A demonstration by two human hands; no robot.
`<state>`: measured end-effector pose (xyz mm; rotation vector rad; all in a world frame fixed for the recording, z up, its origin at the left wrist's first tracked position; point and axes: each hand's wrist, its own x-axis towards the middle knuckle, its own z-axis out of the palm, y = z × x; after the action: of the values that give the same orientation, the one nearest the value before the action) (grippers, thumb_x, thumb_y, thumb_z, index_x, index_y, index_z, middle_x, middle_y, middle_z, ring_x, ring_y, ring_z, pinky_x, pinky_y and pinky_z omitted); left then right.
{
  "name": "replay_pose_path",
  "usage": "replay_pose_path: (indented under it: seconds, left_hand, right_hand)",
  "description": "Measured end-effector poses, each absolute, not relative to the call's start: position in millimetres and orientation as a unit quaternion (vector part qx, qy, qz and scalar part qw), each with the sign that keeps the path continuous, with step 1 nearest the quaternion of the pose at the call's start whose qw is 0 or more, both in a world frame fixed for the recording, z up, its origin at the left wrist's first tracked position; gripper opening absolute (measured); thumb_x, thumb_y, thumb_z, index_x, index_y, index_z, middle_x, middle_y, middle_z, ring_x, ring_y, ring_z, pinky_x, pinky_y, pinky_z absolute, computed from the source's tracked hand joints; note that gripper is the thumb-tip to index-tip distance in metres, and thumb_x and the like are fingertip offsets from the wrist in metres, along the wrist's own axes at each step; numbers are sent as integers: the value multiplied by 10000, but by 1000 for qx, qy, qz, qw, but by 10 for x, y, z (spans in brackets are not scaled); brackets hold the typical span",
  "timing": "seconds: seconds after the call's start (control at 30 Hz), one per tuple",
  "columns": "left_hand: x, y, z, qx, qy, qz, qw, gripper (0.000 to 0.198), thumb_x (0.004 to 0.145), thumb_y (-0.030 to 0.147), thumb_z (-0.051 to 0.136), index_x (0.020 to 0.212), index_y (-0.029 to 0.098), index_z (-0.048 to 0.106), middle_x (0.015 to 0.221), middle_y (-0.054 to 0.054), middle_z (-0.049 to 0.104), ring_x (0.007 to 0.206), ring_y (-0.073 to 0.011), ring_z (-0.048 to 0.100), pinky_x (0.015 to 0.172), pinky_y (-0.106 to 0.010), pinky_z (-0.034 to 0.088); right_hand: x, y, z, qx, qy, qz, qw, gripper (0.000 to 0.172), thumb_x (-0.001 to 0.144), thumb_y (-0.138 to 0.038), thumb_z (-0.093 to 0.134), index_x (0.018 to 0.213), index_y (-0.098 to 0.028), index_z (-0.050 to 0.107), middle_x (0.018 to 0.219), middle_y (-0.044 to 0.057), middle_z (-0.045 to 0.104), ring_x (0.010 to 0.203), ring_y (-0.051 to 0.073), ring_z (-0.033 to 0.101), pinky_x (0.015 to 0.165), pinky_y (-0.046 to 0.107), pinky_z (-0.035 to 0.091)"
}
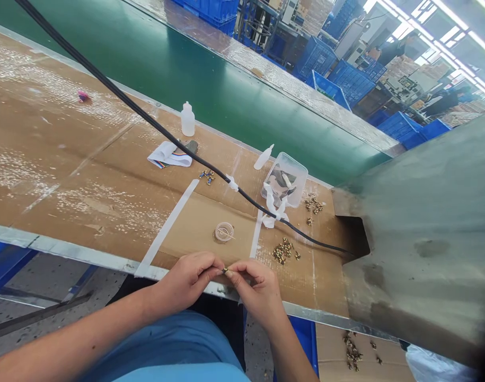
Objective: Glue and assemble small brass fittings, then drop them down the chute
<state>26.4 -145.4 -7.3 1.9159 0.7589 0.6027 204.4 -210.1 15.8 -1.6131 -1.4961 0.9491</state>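
Observation:
Over the table's front edge, my left hand [194, 273] and my right hand [256, 286] meet fingertip to fingertip. Pinched between them is a small brass-coloured metal part [225, 270], mostly covered by the fingers, so its exact kind is unclear. Just beyond the hands stands a small round clear cup [223, 232] with a thin stick in it. A pile of small brass-coloured metal parts [282, 251] lies to the right of my right hand. Several blue-and-brass parts [206, 176] lie farther back on the table.
A black cable [162, 130] crosses above the table, tied with white strips. Behind are a white squeeze bottle [187, 120], a smaller bottle [263, 157], a clear plastic box [300, 185] and a folded striped ribbon [166, 155]. A metal housing [417, 228] bounds the right; a green conveyor [234, 98] runs behind.

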Motion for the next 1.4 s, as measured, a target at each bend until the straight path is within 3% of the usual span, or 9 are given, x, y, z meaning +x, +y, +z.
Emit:
replay_pose_path:
  seconds: [0.93, 1.17, 1.4]
  left_hand:
    - [282, -1433, -40, 774, 319, 248, 488, 157, 890, 186, 453, 843, 174, 602, 775, -16, 644, 720, -144, 580, 653, -228, 421]
    - [279, -1442, -22, 742, 335, 254, 522, 130, 897, 225, 469, 867, 169, 582, 757, -7, 591, 684, -137, 535, 625, -226, 426]
    - [285, -1427, -60, 694, 334, 282, 572, 149, 895, 243, 496, 914, 158, 616, 825, -32, 647, 769, -156, 601, 689, -243, 488]
  right_hand:
    - [1984, -2118, 166, -625, -609, 299, 387, 123, 865, -162, 577, 793, -213, 662, 742, 4, 655, 716, 153, 576, 655, 257, 422]
    - [1880, -2172, 97, -641, -544, 308, 445, 116, 868, -173, 579, 816, -205, 677, 773, 18, 644, 745, 156, 577, 648, 246, 429]
    - [1815, -2198, 55, -648, -493, 329, 479, 115, 873, -214, 584, 824, -197, 686, 788, 30, 651, 745, 165, 586, 647, 252, 443]
